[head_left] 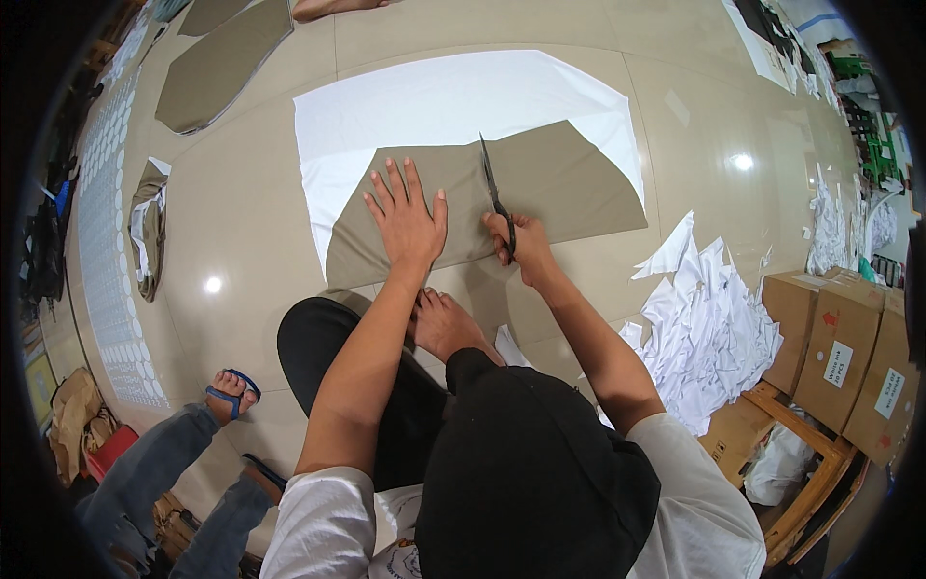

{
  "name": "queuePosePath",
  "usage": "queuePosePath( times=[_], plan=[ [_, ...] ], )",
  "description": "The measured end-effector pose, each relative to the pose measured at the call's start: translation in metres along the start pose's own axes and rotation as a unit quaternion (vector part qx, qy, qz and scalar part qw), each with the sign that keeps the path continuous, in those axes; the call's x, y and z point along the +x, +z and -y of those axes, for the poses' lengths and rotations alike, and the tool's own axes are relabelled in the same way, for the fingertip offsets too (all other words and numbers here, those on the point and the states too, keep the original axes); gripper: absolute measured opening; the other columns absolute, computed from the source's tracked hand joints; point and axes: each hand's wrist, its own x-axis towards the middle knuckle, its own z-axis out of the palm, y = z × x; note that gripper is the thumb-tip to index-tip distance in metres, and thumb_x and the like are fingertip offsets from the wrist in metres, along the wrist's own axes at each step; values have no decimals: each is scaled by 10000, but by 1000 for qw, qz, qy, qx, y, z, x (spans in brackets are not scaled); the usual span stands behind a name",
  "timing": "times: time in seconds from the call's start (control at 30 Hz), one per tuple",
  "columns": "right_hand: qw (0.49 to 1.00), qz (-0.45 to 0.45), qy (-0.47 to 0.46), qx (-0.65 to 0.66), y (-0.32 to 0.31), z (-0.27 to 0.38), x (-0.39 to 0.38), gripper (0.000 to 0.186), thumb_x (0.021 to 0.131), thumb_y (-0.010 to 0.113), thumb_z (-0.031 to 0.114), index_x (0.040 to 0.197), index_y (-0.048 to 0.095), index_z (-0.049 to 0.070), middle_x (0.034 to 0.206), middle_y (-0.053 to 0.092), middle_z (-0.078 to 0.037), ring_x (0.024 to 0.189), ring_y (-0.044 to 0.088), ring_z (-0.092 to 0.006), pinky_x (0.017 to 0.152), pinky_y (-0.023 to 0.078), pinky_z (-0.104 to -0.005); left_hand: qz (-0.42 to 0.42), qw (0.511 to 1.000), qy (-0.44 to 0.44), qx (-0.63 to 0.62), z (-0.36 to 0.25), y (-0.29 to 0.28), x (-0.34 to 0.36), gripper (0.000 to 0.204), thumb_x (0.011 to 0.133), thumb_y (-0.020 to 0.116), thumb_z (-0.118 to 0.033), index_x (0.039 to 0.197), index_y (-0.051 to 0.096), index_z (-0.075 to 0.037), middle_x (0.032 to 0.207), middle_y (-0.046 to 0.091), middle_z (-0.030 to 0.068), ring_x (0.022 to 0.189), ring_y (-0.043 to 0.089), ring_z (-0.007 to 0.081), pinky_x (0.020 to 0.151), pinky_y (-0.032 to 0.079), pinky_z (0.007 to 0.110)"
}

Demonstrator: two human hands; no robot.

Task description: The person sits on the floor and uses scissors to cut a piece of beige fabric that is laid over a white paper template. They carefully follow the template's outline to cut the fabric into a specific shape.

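An olive-brown piece of fabric [555, 188] with a curved outline lies over a larger white cloth [424, 101] on the tiled floor. My left hand [409, 227] presses flat on the brown piece, its fingers spread. Black-handled scissors [492, 179] are gripped in my right hand [521, 241], over the middle of the brown fabric. Their blades point away from me and appear together. White cloth shows beyond the brown piece along the far side and at both ends.
My bare foot [449, 326] rests close to the fabric's near edge. White scraps [709, 323] are heaped at right, before cardboard boxes [834, 362]. Another person's sandalled foot [231, 394] stands at left. More brown pieces [217, 82] and a folded bundle [148, 232] lie farther left.
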Motion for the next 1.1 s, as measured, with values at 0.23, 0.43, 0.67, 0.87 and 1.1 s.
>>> queuePosePath(
  times=[0.23, 0.43, 0.67, 0.87, 1.1],
  plan=[
    [1000, -9, 14, -1, 3, 6, 4, 378, 906, 875, 383, 865, 658, 76, 664, 602, 4, 498, 550, -99, 453, 409, -279, -5, 1000, 0, 8, 2, 3, 0, 827, 1139, 428, -535, 1794, 206, -81, 1871, 111, 206, 1715, 22, 479, 1362, 18, 661],
    [1000, -9, 10, 4, 3, 5, 5, 376, 902, 877, 380, 854, 656, 79, 666, 602, 4, 495, 542, -97, 455, 406, -275, -5, 1000, 1, 7, 1, 1, 0, 825, 1139, 429, -534, 1791, 215, -76, 1867, 122, 213, 1713, 32, 486, 1362, 26, 661],
    [1000, -5, 5, 6, 2, 5, 6, 364, 904, 880, 356, 845, 653, 77, 666, 601, 3, 489, 538, -96, 448, 397, -273, -12, 1000, 4, 1, 2, 1, 0, 822, 1139, 430, -531, 1790, 223, -73, 1865, 128, 218, 1711, 40, 491, 1358, 28, 667],
    [1000, -1, -1, 10, 2, 2, 7, 343, 917, 876, 324, 850, 652, 73, 661, 605, 2, 484, 535, -92, 439, 390, -271, -10, 1000, 1, 2, 1, 2, 0, 823, 1138, 432, -531, 1791, 221, -76, 1868, 124, 212, 1713, 34, 485, 1359, 27, 664],
    [1000, 1, -7, 25, 0, -1, 10, 342, 917, 890, 264, 857, 623, 58, 639, 611, -22, 469, 541, -106, 408, 384, -291, -3, 1000, 0, 10, 1, 2, 0, 822, 1145, 416, -540, 1794, 204, -83, 1870, 109, 206, 1715, 22, 479, 1364, 20, 659]
  ],
)
